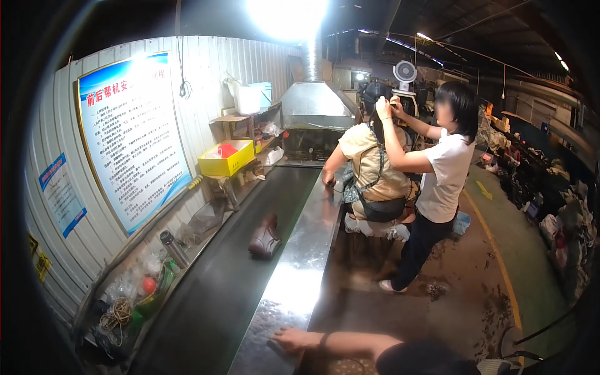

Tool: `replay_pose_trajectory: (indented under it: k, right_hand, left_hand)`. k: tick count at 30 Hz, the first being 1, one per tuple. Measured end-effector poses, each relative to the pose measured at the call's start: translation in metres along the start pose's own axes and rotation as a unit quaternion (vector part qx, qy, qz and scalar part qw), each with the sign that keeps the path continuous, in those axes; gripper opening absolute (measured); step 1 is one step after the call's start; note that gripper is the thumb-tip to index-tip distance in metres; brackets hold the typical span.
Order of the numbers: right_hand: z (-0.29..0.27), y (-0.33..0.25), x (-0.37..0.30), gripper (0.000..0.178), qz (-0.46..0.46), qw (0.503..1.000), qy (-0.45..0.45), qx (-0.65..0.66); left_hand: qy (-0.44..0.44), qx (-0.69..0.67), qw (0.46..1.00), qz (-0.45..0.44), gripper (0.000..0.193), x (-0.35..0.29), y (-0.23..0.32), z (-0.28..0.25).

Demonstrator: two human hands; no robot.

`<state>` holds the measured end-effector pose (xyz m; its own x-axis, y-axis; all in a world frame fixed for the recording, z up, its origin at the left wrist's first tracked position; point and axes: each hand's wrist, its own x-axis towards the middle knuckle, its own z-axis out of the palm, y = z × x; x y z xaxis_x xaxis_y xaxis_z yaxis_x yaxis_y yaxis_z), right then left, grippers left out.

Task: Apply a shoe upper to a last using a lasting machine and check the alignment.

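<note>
The right hand (pixel 294 340) lies palm down on the shiny metal ledge (pixel 290 275), fingers loosely spread and holding nothing visible; the left is out of view, so I cannot tell its state. Well ahead of the hand, a glossy reddish-brown shoe (pixel 265 237) sits on the dark conveyor belt (pixel 212 306), just beside the ledge. Left of the belt, a yellow box (pixel 226 164) holds something red (pixel 226 150). A white bucket (pixel 248 101) stands on a shelf behind it.
</note>
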<state>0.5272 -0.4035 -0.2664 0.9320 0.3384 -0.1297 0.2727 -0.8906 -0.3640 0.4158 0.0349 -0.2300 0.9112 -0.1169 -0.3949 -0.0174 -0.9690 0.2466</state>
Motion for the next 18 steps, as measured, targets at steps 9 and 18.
replay_pose_trajectory:
  k: [9,18]
  right_hand:
    - [-0.006,0.004,0.014,0.135,0.071,0.992,-0.103,-0.001]
    - [0.006,0.007,0.024,0.074,0.068,0.989,-0.124,-0.045]
  left_hand:
    - [-0.03,0.034,0.999,-0.009,0.121,-0.007,0.007,-0.037]
    - [-0.042,0.076,0.995,-0.041,0.13,-0.003,0.005,-0.034]
